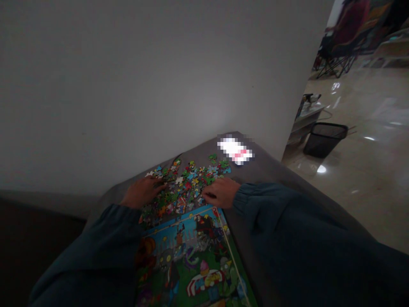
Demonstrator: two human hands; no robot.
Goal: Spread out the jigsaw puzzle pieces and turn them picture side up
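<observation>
Loose jigsaw puzzle pieces in many colours lie spread over the grey surface, a few overlapping. At the left edge of the spread is my left hand, its fingers stretched over the pieces with nothing visible in them. My right hand is at the right side, fingers curled in and tips down among the pieces. What its fingertips hold, if anything, is too dim to make out. Just below both hands lies a colourful cartoon picture board with a blue top edge; my left sleeve covers part of its left side.
A lit phone, blurred out, lies on the far corner of the grey-covered surface. A pale wall rises directly behind. On the shiny floor to the right stand a black wastebasket and a folding chair.
</observation>
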